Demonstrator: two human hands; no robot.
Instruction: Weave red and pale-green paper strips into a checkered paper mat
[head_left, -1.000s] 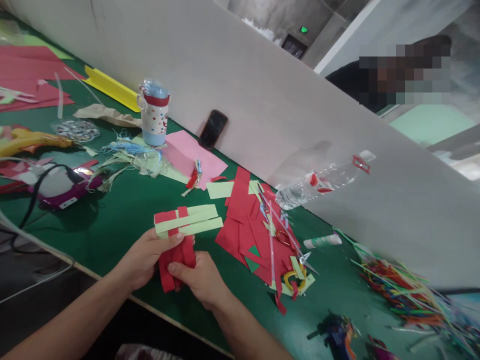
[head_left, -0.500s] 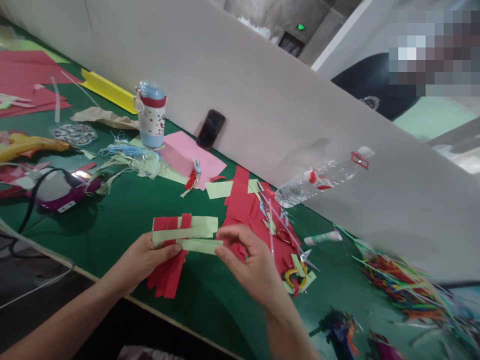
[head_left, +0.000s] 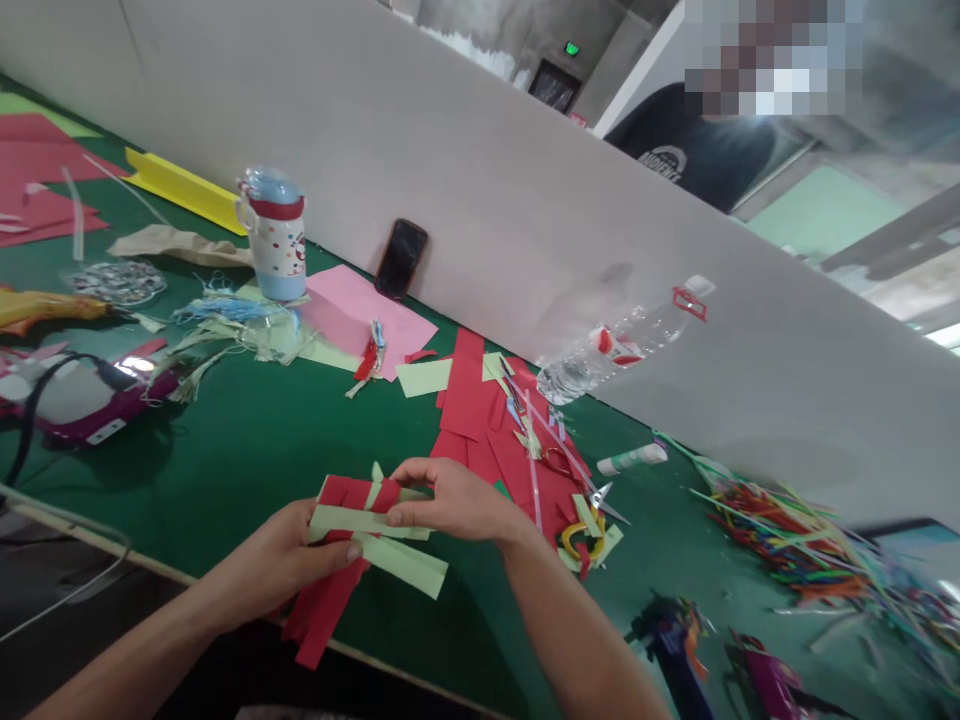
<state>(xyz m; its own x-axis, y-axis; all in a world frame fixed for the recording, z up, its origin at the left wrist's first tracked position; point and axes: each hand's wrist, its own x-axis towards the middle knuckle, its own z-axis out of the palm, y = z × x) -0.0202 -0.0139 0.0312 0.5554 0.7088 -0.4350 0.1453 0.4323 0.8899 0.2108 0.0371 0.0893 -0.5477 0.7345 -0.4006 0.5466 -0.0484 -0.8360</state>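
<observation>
Red paper strips (head_left: 324,612) and pale green paper strips (head_left: 409,567) cross over and under each other in a small weave. My left hand (head_left: 296,552) grips its left side, thumb on top, with the red ends hanging below. From the right, my right hand (head_left: 459,503) pinches the weave's upper right edge, thumb on a green strip and fingers behind. The lower green strip slants down to the right, its end free. A short green tip sticks up at the top of the weave. My right fingertips are partly hidden behind the paper.
Beyond my hands lie red paper pieces (head_left: 463,400) and yellow-handled scissors (head_left: 585,530). A plastic bottle (head_left: 622,345), a phone (head_left: 401,258) and a cup (head_left: 277,240) stand along the partition. Purple glue gun (head_left: 97,405) at left, pipe cleaners (head_left: 787,540) at right. A person is beyond the partition.
My right hand has moved left from the lower green strip's end onto the weave's upper right. That lower strip now slants downward, and the weave sits slightly lower in view.
</observation>
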